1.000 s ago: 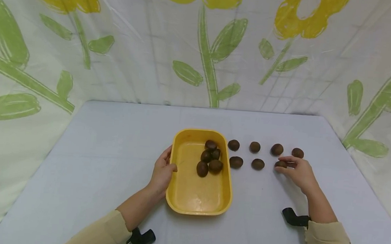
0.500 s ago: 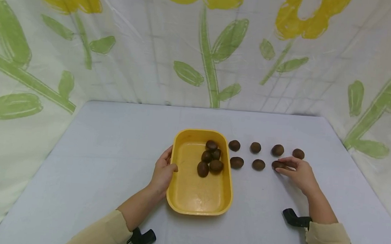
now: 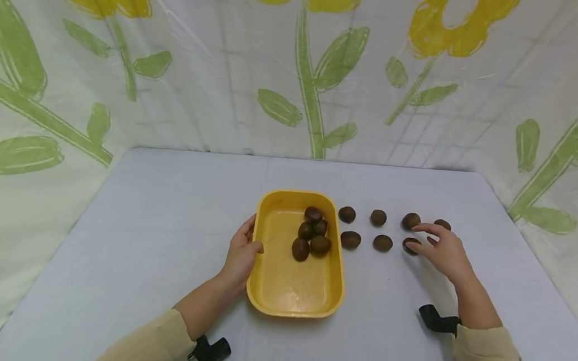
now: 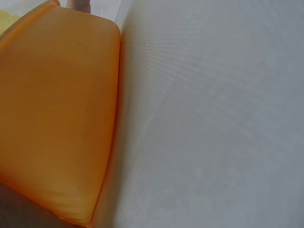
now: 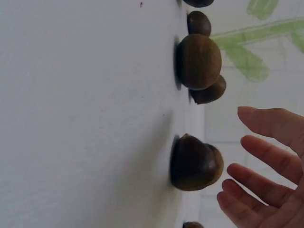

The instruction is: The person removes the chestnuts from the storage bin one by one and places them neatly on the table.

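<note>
My left hand (image 3: 240, 255) grips the left rim of a yellow plastic tray (image 3: 291, 295), thumb over the edge and fingers outside. Several brown chestnuts (image 3: 300, 249) lie in the tray's upper right part. In the left wrist view the tray's orange-looking side wall (image 4: 61, 109) fills the left. My right hand (image 3: 448, 257) hovers with spread fingers beside a chestnut (image 3: 410, 245), the rightmost of the near row. The right wrist view shows this chestnut (image 5: 192, 164) on the cloth, apart from the fingertips (image 5: 247, 112).
Right of the tray, chestnuts stand in two rows on the white-covered table (image 3: 156, 205). The far row runs from a chestnut by the tray (image 3: 347, 214) to one partly behind my right hand (image 3: 442, 223). A flower-printed curtain (image 3: 200, 85) hangs behind.
My right hand pinched the near-row chestnut and shifted it slightly left; now its fingers have parted and lifted off it. The left hand and tray have stayed put.
</note>
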{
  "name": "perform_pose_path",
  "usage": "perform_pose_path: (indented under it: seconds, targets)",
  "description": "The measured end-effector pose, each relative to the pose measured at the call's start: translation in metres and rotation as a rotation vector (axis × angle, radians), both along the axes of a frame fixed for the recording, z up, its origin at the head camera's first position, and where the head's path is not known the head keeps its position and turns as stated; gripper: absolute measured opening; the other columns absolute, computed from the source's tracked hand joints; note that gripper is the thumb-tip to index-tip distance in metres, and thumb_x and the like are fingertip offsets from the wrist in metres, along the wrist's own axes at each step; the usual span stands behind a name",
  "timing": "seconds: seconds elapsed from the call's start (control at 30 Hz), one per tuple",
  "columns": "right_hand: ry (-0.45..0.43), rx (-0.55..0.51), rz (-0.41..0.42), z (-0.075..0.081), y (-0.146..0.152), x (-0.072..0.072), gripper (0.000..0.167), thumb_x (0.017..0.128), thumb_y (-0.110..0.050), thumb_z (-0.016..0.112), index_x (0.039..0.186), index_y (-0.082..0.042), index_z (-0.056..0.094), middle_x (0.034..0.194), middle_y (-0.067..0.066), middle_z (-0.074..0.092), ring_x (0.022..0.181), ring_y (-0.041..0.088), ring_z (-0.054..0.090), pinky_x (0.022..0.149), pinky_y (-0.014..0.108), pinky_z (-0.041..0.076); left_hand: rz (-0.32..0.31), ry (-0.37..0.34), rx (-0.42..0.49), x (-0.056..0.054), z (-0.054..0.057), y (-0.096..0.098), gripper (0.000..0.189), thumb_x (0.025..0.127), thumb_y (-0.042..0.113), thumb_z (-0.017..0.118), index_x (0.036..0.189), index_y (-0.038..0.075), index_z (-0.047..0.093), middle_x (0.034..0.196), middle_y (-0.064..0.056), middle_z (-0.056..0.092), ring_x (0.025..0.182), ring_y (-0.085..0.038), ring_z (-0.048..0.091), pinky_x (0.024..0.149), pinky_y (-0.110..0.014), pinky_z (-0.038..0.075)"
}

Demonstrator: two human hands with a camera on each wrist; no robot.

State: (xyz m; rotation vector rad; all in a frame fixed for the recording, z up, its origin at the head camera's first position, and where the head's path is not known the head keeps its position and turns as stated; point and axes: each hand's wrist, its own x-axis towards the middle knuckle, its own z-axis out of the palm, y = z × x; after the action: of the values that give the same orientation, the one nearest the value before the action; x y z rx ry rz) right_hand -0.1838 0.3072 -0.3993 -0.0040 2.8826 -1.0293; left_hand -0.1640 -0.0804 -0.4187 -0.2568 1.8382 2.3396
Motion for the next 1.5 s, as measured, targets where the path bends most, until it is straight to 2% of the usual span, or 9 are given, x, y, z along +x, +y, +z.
perform_pose_path:
  seconds: [0.2, 0.43, 0.63, 0.73, 0.97, 1.13, 1.37, 1.5]
  targets:
    - [0.019, 0.021, 0.057, 0.019, -0.019, -0.010, 0.048, 0.082, -0.022, 0.068, 0.121, 0.003, 0.056, 0.130, 0.027, 0.049, 0.123, 0.042, 0.042, 0.101, 0.052, 0.040, 0.003, 0.000, -0.002, -0.001, 0.000, 0.000, 0.079, 0.071, -0.017, 0.034, 0.147, 0.006, 0.024, 0.153, -0.006, 0.026, 0.140, -0.021, 0.026, 0.114, -0.039, 0.027]
    - [0.027, 0.104, 0.119, 0.046, -0.048, -0.020, 0.047, 0.083, -0.024, 0.067, 0.123, -0.003, 0.056, 0.130, 0.026, 0.050, 0.113, 0.043, 0.050, 0.089, 0.054, 0.045, -0.001, -0.005, -0.002, -0.001, -0.001, 0.000, 0.080, 0.071, -0.016, 0.033, 0.147, 0.006, 0.024, 0.153, -0.006, 0.025, 0.140, -0.021, 0.025, 0.114, -0.039, 0.027]
    - [0.041, 0.040, 0.173, 0.066, -0.078, -0.024, 0.044, 0.085, -0.025, 0.066, 0.123, -0.004, 0.056, 0.130, 0.021, 0.051, 0.122, 0.038, 0.046, 0.099, 0.051, 0.042, 0.001, 0.007, 0.006, -0.001, -0.001, 0.000, 0.079, 0.072, -0.016, 0.033, 0.147, 0.006, 0.024, 0.153, -0.006, 0.025, 0.140, -0.020, 0.025, 0.114, -0.039, 0.026]
    - [0.053, 0.012, 0.204, 0.072, -0.093, -0.024, 0.043, 0.085, -0.025, 0.065, 0.123, -0.005, 0.057, 0.130, 0.019, 0.051, 0.122, 0.036, 0.046, 0.100, 0.050, 0.042, -0.005, 0.005, 0.005, -0.001, 0.000, 0.001, 0.079, 0.072, -0.016, 0.033, 0.147, 0.006, 0.024, 0.153, -0.006, 0.025, 0.141, -0.021, 0.025, 0.114, -0.039, 0.026]
    - [0.040, -0.036, 0.287, 0.079, -0.132, -0.038, 0.042, 0.085, -0.025, 0.065, 0.124, -0.009, 0.056, 0.131, 0.012, 0.052, 0.123, 0.031, 0.047, 0.098, 0.046, 0.045, -0.001, 0.001, 0.005, 0.000, 0.001, 0.001, 0.078, 0.072, -0.016, 0.033, 0.147, 0.005, 0.023, 0.153, -0.007, 0.025, 0.140, -0.021, 0.025, 0.114, -0.039, 0.026]
    - [-0.001, -0.009, 0.368, 0.080, -0.160, -0.047, 0.043, 0.086, -0.026, 0.063, 0.126, -0.011, 0.056, 0.135, 0.011, 0.049, 0.121, 0.031, 0.050, 0.093, 0.046, 0.049, 0.009, 0.001, -0.003, 0.001, 0.000, 0.000, 0.079, 0.071, -0.016, 0.033, 0.146, 0.005, 0.024, 0.152, -0.008, 0.027, 0.140, -0.022, 0.026, 0.113, -0.040, 0.027]
    - [-0.095, 0.066, 0.485, 0.066, -0.196, -0.054, 0.044, 0.087, -0.022, 0.062, 0.127, -0.003, 0.055, 0.132, 0.017, 0.053, 0.117, 0.033, 0.053, 0.097, 0.043, 0.046, 0.009, -0.007, -0.003, 0.001, 0.001, 0.000, 0.078, 0.072, -0.016, 0.034, 0.146, 0.006, 0.025, 0.152, -0.007, 0.028, 0.139, -0.022, 0.028, 0.113, -0.040, 0.029]
    - [-0.132, 0.133, 0.500, 0.055, -0.207, -0.059, 0.044, 0.089, -0.020, 0.060, 0.128, -0.001, 0.053, 0.133, 0.019, 0.051, 0.118, 0.032, 0.052, 0.100, 0.042, 0.043, -0.005, 0.007, -0.003, 0.002, 0.001, 0.001, 0.078, 0.071, -0.016, 0.033, 0.146, 0.004, 0.023, 0.152, -0.010, 0.026, 0.139, -0.025, 0.028, 0.112, -0.043, 0.028]
